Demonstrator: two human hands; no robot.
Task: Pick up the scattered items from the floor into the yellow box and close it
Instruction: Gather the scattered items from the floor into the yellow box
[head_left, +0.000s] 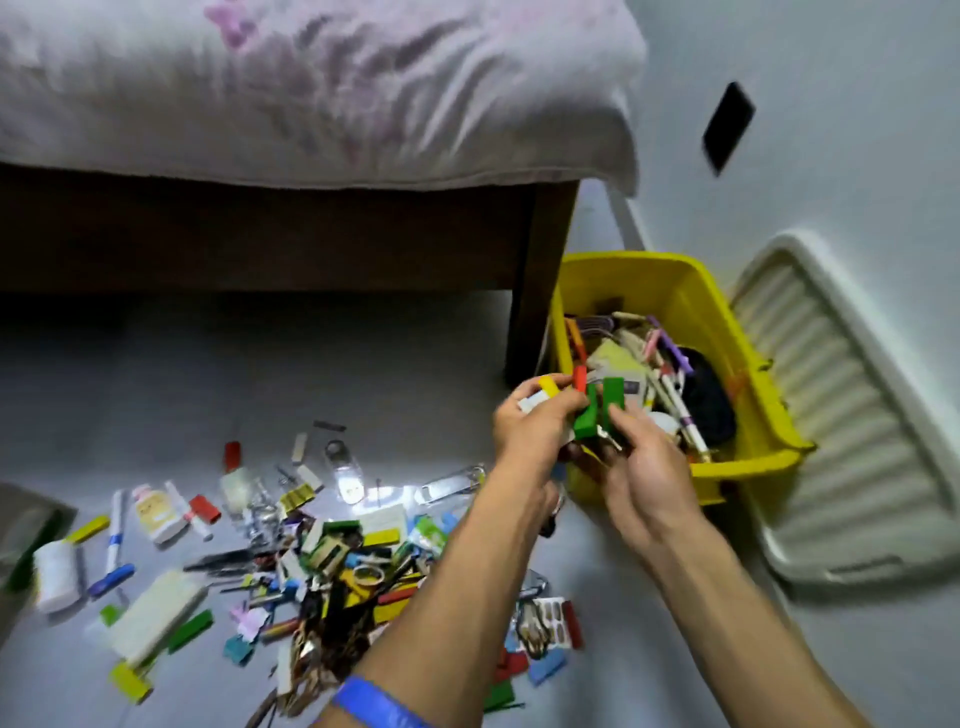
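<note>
Both hands, left grip (530, 426) and right grip (641, 462), clamped on coloured blocks (597, 410) above near rim of open yellow box (748, 457); likely next: releasing inside, many scattered items (322, 551) left.

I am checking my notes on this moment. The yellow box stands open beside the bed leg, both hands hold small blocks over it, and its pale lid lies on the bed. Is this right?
Not quite. The head view shows the pale lid on the floor to the right of the yellow box, not on the bed. The rest holds: box open, left hand and right hand holding small blocks.
</note>
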